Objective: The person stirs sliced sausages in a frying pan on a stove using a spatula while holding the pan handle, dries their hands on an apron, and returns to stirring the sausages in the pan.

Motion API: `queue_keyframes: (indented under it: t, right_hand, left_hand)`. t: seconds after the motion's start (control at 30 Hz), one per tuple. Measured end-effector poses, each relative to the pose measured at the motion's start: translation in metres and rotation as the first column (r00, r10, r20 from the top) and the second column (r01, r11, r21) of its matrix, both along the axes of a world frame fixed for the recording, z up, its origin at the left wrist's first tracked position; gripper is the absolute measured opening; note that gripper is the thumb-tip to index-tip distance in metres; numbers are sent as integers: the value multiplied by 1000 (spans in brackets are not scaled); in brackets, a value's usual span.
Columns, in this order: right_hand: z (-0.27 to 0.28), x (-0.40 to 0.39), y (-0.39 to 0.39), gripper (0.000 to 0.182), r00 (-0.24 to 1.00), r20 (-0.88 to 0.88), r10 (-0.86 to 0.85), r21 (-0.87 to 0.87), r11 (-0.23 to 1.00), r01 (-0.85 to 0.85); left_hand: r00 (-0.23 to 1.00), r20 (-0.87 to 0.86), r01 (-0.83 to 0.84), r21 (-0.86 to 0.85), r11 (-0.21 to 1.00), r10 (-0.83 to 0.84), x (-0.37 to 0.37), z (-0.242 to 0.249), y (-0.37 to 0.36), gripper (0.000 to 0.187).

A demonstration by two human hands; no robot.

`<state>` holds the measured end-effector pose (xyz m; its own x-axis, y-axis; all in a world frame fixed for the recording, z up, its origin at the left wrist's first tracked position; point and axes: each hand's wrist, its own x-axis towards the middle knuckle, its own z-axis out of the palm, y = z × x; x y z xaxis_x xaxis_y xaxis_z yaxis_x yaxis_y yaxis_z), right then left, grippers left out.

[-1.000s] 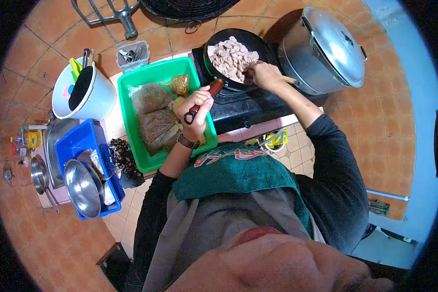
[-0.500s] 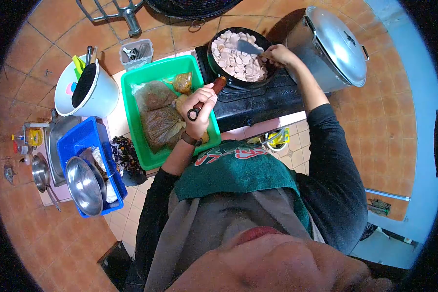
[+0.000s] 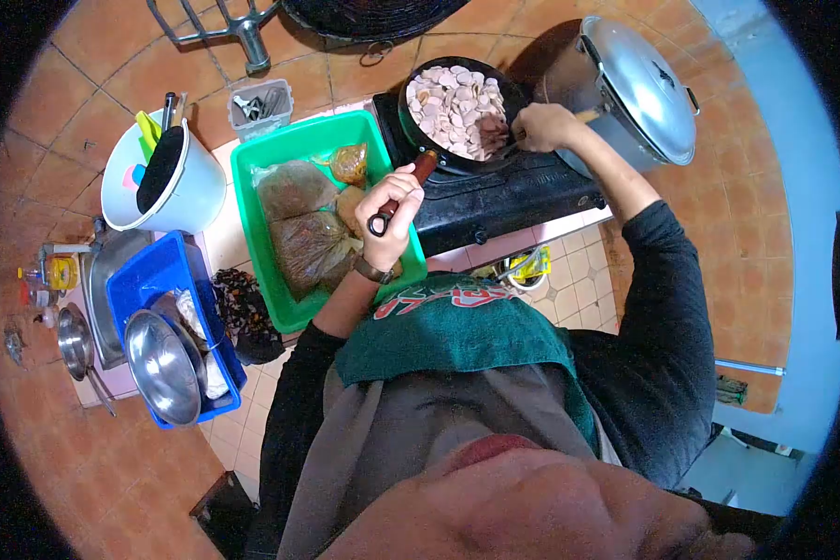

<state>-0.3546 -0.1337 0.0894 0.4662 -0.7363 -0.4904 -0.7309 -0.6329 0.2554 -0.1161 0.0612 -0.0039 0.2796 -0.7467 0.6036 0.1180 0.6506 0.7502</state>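
A dark frying pan (image 3: 411,117) full of pale round slices (image 3: 450,98) sits on a black stove (image 3: 495,198). My left hand (image 3: 391,213) is wrapped round the pan's brown handle (image 3: 424,168), above the edge of the green tray (image 3: 406,252). At the pan's right rim my right hand (image 3: 543,127) is closed on a spatula, whose light handle end (image 3: 588,116) sticks out to the right. The spatula's blade is down among the slices on the lower right side and is blurred.
Plastic bags of brown food (image 3: 303,238) lie in the green tray. A large lidded pot (image 3: 639,89) stands right of the pan. Further left are a white bucket (image 3: 201,191), a blue basket (image 3: 149,271) with a metal bowl (image 3: 163,359), and a sink (image 3: 112,266).
My right hand has moved slightly right and down, and the spatula blade has gone from the pan's upper middle to its lower right. My left hand still holds the handle.
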Motion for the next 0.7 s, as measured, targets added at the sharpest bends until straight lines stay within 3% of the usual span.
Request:
queue_keyframes:
  t: [0.07, 0.17, 0.23, 0.3, 0.4, 0.5, 0.57, 0.63, 0.7]
  right_hand:
    - [0, 11, 22, 33, 988, 150, -22, 76, 997, 11]
    - [-3, 42, 49, 31, 975, 205, -81, 66, 995, 69]
    - [-40, 51, 45, 30, 937, 317, -150, 31, 989, 148]
    - [-26, 78, 62, 29, 925, 331, -184, 22, 982, 187]
    - [-65, 84, 36, 29, 924, 303, -233, -44, 965, 258]
    - [-72, 82, 19, 29, 842, 417, -341, -57, 915, 399]
    - [-89, 62, -5, 31, 760, 500, -414, 55, 892, 449]
    - [-110, 35, -29, 32, 721, 586, -370, 92, 914, 395]
    - [-94, 23, -25, 31, 652, 606, -456, 188, 878, 440]
  left_hand:
    - [1000, -20, 14, -1, 1000, -14, 0, -1, 0, 20]
    - [999, -36, 29, 13, 1000, -28, -1, -1, 1, 22]
    - [999, -33, 31, 9, 999, -30, 0, 0, 1, 22]
    - [999, -31, 30, 4, 1000, -30, 0, 1, 1, 22]
    - [999, -30, 22, 12, 1000, -22, 0, 2, 1, 22]
    - [1000, -19, 5, 19, 1000, -4, -1, 1, 1, 22]
    - [999, -32, -6, 15, 1000, 7, -1, -2, 0, 23]
    - [999, -39, -3, 19, 1000, 3, -1, -2, 1, 23]
    - [999, -47, 0, 19, 1000, 0, -1, -2, 1, 23]
